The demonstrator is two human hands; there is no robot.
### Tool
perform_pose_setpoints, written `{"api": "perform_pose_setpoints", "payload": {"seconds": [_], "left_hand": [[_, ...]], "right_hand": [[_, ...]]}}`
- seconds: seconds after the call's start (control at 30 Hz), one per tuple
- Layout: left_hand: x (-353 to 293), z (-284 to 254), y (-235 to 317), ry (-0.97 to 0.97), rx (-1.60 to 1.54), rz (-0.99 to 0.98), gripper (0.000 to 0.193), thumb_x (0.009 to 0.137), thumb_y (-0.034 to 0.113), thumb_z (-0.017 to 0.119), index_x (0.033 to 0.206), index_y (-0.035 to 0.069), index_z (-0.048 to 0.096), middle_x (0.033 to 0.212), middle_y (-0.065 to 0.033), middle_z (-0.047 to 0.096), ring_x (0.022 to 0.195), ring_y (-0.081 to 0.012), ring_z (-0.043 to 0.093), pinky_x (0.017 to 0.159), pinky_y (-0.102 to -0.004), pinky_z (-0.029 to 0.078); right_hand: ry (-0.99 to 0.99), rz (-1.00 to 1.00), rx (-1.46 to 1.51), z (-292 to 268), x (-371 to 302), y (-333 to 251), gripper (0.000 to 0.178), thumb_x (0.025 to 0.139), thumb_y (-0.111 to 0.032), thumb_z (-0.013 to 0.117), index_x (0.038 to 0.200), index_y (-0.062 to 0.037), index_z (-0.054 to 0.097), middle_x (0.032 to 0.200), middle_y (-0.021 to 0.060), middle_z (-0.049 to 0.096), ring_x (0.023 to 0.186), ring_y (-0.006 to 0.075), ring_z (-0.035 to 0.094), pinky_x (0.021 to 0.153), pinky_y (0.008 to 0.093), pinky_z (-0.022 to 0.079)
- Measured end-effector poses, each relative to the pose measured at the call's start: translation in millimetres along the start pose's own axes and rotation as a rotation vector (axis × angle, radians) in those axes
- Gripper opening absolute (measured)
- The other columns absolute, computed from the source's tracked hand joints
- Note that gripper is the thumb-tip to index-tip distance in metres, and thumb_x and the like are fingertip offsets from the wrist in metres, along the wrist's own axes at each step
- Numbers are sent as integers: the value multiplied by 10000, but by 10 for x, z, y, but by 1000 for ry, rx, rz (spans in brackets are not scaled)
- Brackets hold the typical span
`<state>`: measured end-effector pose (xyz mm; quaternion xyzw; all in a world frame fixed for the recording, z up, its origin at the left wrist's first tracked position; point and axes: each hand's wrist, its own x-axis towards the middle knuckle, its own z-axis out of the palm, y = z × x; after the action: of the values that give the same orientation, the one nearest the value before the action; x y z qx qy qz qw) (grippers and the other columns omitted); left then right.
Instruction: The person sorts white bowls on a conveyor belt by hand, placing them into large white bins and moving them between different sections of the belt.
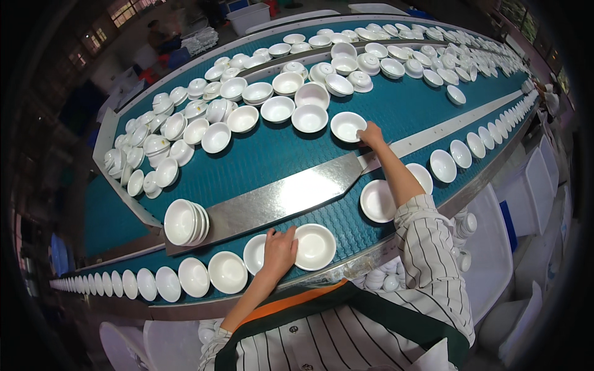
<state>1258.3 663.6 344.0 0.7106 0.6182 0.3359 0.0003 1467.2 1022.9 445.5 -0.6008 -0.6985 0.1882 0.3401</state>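
My right hand (370,135) reaches over the wide green belt and pinches the right rim of a white bowl (347,126), which faces up at the near edge of the pile. Low in front of me, my left hand (281,250) is at the left rim of another white bowl (315,247) over the narrow near belt. Its fingers curl at that rim, and the thumb's exact hold is hard to see. Partly behind the left hand is a further bowl (252,252) in the row. A short stack of bowls (180,222) rests on the metal plate (278,196).
Many white bowls (278,109) crowd the wide belt (396,114), some overturned. Bowls (228,272) line the narrow belt on both sides of me. A metal rail (442,132) divides the belts. White bins (476,266) stand at the near right. A person (162,38) sits far back.
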Motion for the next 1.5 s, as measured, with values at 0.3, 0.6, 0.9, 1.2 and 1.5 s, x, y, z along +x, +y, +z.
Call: {"api": "perform_pose_setpoints", "payload": {"seconds": [0.3, 0.6, 0.9, 1.2, 1.5], "left_hand": [[81, -42, 208, 175, -52, -78, 381, 816, 121, 638, 1154, -34, 554, 927, -184, 611, 900, -341, 546, 920, -446, 370], [642, 295, 723, 49, -98, -128, 332, 816, 148, 635, 1103, -3, 567, 761, -201, 624, 744, -363, 594, 804, -430, 410], [759, 445, 923, 138, 90, -108, 335, 796, 63, 612, 1121, -8, 567, 946, -202, 611, 909, -356, 564, 872, -440, 398], [1168, 907, 1400, 33, 41, -101, 374, 803, 172, 646, 1099, -19, 523, 688, -181, 585, 700, -346, 565, 798, -420, 405], [1279, 845, 1545, 3, 75, -174, 386, 780, 43, 593, 1151, -16, 503, 987, -197, 586, 967, -357, 534, 861, -452, 393]], "right_hand": [[-486, -401, 353, -503, -991, -377, 286, 787, -147, 567, 1028, 5, 589, 838, 146, 650, 648, 217, 649, 516, 323, 532], [-399, -893, 2, -672, -1890, 143, 350, 789, -278, 676, 1037, -36, 625, 1087, 173, 614, 1021, 335, 573, 859, 402, 460], [-393, -1010, -155, -1125, -2075, 914, 313, 745, -218, 719, 969, -38, 596, 1175, 130, 570, 1134, 311, 513, 944, 394, 425], [-238, -796, -144, -1557, -1843, 1077, 367, 793, -193, 678, 1111, -32, 591, 1093, 131, 604, 1017, 309, 559, 869, 394, 450], [-271, -805, 0, -1811, -1701, 1345, 290, 815, -137, 651, 1084, -34, 611, 1052, 124, 629, 976, 310, 579, 850, 395, 462]]}}
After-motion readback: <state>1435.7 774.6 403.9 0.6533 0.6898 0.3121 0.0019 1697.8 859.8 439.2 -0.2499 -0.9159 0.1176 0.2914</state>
